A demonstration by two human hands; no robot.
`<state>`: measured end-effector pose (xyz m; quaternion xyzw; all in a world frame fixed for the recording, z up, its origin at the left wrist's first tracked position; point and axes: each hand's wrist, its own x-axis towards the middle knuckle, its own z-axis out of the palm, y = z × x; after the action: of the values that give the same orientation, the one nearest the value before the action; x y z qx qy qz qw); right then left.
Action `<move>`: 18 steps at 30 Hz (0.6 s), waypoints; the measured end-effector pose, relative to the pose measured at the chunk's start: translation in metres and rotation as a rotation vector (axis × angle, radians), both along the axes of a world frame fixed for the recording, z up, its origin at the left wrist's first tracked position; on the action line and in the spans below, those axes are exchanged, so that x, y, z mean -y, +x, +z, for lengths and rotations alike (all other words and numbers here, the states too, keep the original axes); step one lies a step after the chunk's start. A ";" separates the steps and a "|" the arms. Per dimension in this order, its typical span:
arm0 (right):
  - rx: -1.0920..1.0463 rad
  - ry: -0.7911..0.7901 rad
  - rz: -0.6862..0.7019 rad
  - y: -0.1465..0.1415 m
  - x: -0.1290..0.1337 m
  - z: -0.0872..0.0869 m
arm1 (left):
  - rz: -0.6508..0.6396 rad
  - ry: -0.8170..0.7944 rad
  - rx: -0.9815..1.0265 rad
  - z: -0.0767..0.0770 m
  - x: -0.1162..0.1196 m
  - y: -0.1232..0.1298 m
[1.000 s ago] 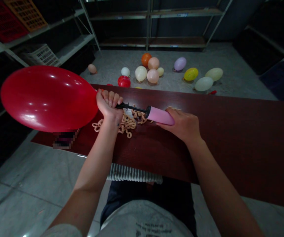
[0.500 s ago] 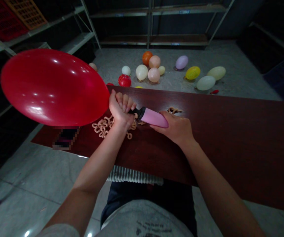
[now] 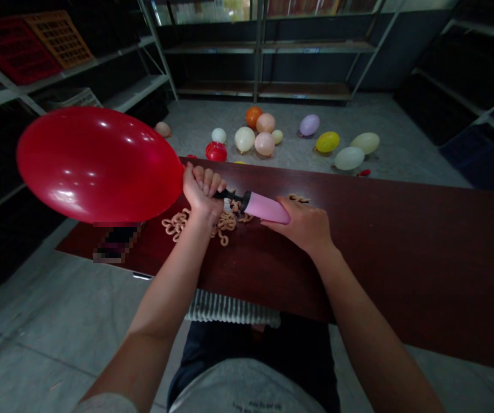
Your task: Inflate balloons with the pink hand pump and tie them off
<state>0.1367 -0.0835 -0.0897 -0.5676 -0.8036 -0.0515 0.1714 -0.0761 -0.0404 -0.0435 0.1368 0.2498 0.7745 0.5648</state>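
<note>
A large inflated red balloon (image 3: 96, 163) extends to the left from my left hand (image 3: 203, 189). That hand is closed around the balloon's neck and the black nozzle end of a pump. My right hand (image 3: 305, 221) grips the pink body of the hand pump (image 3: 268, 208). Between body and nozzle a length of black shaft shows. Tan, curly balloon strips (image 3: 225, 221) lie on the dark red table (image 3: 380, 241) beneath and beside my left hand. A smaller tan piece (image 3: 298, 198) lies just behind my right hand.
A pixelated flat object (image 3: 117, 242) rests at the table's left end. On the floor beyond the table are several balloons, among them an orange one (image 3: 254, 117) and a yellow one (image 3: 327, 142). Metal shelves (image 3: 302, 89) stand behind; red and orange crates (image 3: 60, 40) sit at the upper left.
The view has tilted up, showing more shelving. My left hand and the balloon have moved slightly left, away from the pink pump body, and more of the black shaft shows.
</note>
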 end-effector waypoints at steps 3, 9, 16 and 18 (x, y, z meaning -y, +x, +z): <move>0.026 -0.025 -0.009 0.008 -0.002 0.002 | 0.019 0.033 0.013 -0.002 -0.003 -0.011; 0.000 -0.049 0.008 0.021 -0.003 0.004 | 0.027 0.056 0.017 -0.003 -0.005 -0.017; 0.017 -0.081 -0.045 0.013 0.000 0.001 | -0.004 0.060 0.045 -0.008 -0.006 -0.005; 0.005 -0.089 -0.033 0.006 0.000 0.001 | -0.031 0.075 0.059 -0.009 -0.006 0.000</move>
<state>0.1424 -0.0840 -0.0886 -0.5877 -0.7961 -0.0198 0.1432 -0.0763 -0.0348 -0.0530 0.1386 0.2016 0.7781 0.5785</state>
